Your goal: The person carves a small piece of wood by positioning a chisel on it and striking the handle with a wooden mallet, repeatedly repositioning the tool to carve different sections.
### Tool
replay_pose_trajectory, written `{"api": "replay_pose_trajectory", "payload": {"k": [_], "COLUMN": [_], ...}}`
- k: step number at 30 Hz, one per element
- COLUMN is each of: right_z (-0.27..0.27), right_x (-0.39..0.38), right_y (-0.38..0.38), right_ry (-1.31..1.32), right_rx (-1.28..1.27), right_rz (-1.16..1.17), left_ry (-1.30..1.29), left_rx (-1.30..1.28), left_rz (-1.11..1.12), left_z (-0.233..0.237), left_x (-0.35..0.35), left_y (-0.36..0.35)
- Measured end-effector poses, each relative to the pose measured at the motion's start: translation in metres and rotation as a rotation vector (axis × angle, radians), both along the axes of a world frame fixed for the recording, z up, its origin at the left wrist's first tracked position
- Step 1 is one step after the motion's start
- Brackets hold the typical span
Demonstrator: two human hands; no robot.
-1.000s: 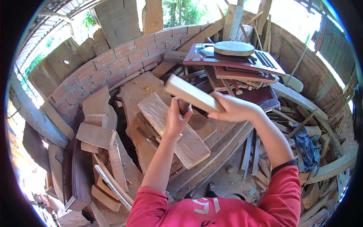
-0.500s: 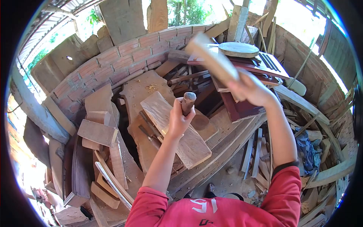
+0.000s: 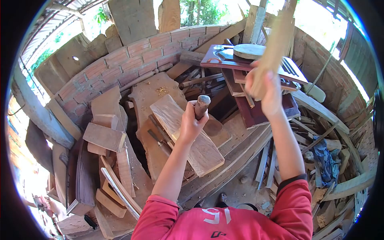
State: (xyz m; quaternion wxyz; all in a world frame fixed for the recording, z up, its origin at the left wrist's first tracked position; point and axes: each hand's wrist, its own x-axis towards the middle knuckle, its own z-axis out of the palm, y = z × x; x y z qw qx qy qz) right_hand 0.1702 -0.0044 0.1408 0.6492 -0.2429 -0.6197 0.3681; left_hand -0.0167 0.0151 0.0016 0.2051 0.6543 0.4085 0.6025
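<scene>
My left hand [image 3: 190,125] is wrapped round the wooden handle of a chisel [image 3: 203,105], held upright over a thick pale board [image 3: 202,156]. The handle's worn top pokes out above my fist, while the blade is hidden below it. Up to the right, my right hand [image 3: 267,92] grips a long wooden mallet [image 3: 279,44], slightly blurred and raised well clear of the chisel. Shallow marks show on the board's face. Along its left edge lie more slim hand tools [image 3: 159,141], resting on a broad rough slab [image 3: 150,94].
Stacked wood blocks [image 3: 105,136] stand at the left. Dark red panels [image 3: 266,110] and a round wooden disc [image 3: 249,51] are piled at the back right. A brick wall [image 3: 116,60] curves behind. Offcuts and a blue cloth [image 3: 326,160] lie at right.
My right hand has swung the mallet from a leftward tilt to nearly upright, farther right. My left hand keeps its hold on the chisel; the view has shifted slightly.
</scene>
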Motion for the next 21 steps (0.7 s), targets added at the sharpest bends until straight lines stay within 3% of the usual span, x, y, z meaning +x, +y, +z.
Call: {"api": "replay_pose_trajectory", "payload": {"k": [1,3,5,7,9,11,13,15,21], "right_z": [-0.013,-0.048,0.000,-0.022,-0.032,-0.050,-0.065,-0.098,-0.192], "right_x": [0.013,0.002,0.004,0.026,0.033,0.035,0.026,0.019,0.000], "right_y": [0.002,0.005,-0.015,-0.005,-0.003,0.001,-0.008,-0.010,-0.011], "right_ry": [-0.344,-1.095,-1.323,-1.021,-0.789,-0.850,-1.185,-1.386,-1.463], "right_rx": [-0.309,-0.079,-0.462,-0.287,-0.368,-0.437,-0.596,-0.573,-0.715], "right_rz": [0.076,-0.051,-0.043,-0.182,-0.223,-0.332,-0.434,-0.485,-0.480], "left_ry": [0.000,-0.001,-0.023,-0.060,-0.087,-0.089,-0.134,-0.130,-0.161], "left_rx": [-0.002,0.006,-0.023,-0.062,-0.031,-0.041,-0.022,-0.023,-0.013], "left_rz": [0.003,-0.004,-0.036,-0.074,-0.034,-0.027,-0.019,0.002,0.012], "left_z": [0.000,0.000,0.006,0.007,0.006,0.000,-0.002,0.001,-0.006], "left_x": [0.000,-0.004,-0.013,-0.017,-0.017,-0.018,-0.019,-0.021,-0.025], "left_y": [-0.001,-0.003,-0.004,-0.005,-0.005,-0.002,-0.002,-0.004,-0.002]}}
